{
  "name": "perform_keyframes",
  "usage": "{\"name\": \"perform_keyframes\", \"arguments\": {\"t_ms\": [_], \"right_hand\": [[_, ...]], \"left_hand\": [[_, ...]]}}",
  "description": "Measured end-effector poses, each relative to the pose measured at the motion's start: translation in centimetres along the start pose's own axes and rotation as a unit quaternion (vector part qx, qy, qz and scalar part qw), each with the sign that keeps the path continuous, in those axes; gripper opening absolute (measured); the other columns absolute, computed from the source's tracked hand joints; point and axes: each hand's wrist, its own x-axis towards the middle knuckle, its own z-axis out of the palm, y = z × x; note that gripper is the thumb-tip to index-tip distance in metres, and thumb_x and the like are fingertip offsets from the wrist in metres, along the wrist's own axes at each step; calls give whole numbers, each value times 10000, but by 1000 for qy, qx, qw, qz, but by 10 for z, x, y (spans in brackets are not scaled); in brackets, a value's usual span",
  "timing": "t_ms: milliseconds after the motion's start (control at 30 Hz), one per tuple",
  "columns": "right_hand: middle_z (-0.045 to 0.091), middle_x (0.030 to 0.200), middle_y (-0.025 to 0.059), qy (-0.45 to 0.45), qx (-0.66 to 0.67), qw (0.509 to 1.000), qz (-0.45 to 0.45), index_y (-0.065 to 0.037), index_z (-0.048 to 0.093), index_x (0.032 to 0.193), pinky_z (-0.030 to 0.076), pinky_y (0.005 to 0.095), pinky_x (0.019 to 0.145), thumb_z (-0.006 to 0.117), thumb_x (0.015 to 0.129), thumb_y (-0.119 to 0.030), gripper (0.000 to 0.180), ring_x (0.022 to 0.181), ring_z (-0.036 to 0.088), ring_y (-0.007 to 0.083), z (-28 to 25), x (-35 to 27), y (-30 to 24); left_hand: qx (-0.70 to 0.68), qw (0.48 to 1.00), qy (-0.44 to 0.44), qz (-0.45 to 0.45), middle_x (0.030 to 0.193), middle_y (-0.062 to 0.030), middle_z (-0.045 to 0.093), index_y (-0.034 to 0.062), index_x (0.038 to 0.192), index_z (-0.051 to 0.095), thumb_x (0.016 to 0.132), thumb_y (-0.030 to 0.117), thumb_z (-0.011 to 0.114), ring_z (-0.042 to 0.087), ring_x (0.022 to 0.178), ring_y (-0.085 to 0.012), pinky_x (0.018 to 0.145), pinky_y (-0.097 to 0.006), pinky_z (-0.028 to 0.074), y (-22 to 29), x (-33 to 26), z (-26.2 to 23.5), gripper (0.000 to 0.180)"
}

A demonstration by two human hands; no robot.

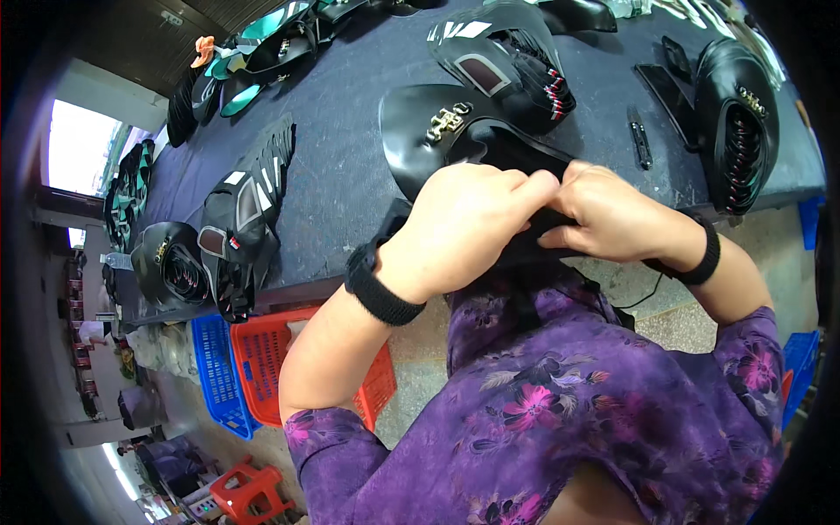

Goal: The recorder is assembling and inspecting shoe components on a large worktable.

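Purple floral cloth [612, 420] fills the foreground; above it the left hand [472, 219] and right hand [605, 210] come close together, fingers curled nearly closed, though I can't tell what they grip. Just beyond, on the dark table [337, 166], sits a black shoe upper [407, 144] with gold trim [448, 121]. Seems like fine two-handed work, calling next for a steady pinch

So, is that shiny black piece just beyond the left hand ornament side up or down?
Ornament side up: the black piece shows its gold ornament facing the camera, beyond the left hand.
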Motion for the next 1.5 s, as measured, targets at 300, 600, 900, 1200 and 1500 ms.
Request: {"name": "perform_keyframes", "arguments": {"t_ms": [300, 600, 900, 1200, 1500], "right_hand": [[587, 784, 175, 79, 284, 955, 25, -29, 520, 994, 444, 331, 645, 633, 713, -128, 319, 755, 589, 311, 28, -12, -3], [587, 724, 189, 63, 191, 979, 18, -55, 512, 1050, 454, 368, 585, 637, 712, -139, 371, 684, 585, 337, 42, -16, -9], [574, 660, 183, 57, 136, 989, 18, -46, 499, 1062, 444, 392, 552, 632, 724, -171, 384, 634, 573, 345, 47, -19, -9], [558, 616, 178, 46, 98, 994, -6, -18, 489, 1021, 435, 402, 531, 638, 720, -185, 375, 610, 569, 342, 47, -19, -7], [555, 609, 174, 48, 98, 994, 4, -15, 490, 979, 436, 407, 525, 633, 727, -186, 336, 603, 567, 348, 49, -19, -8]], "left_hand": [[-638, 653, 301, -277, 1152, -103, 434, 37, 1151, 402, 733, 256, 682, 450, 1039, -226, 895, -386, 372, -12, -63, 60, 549], [-738, 544, 335, -217, 1031, -116, 575, 20, 1064, 490, 879, 209, 495, 563, 882, -161, 794, -295, 453, 8, -43, 78, 265], [-698, 565, 379, -225, 974, -139, 597, 6, 1037, 480, 906, 256, 436, 587, 806, -157, 729, -281, 487, 3, -42, 75, 286], [-666, 609, 354, -245, 933, -143, 608, -3, 1033, 481, 882, 250, 489, 599, 783, -171, 703, -294, 504, -2, -43, 71, 295], [-669, 582, 404, -226, 895, -152, 612, 8, 1040, 463, 899, 213, 452, 601, 731, -174, 655, -292, 507, 1, -39, 74, 249]]}}
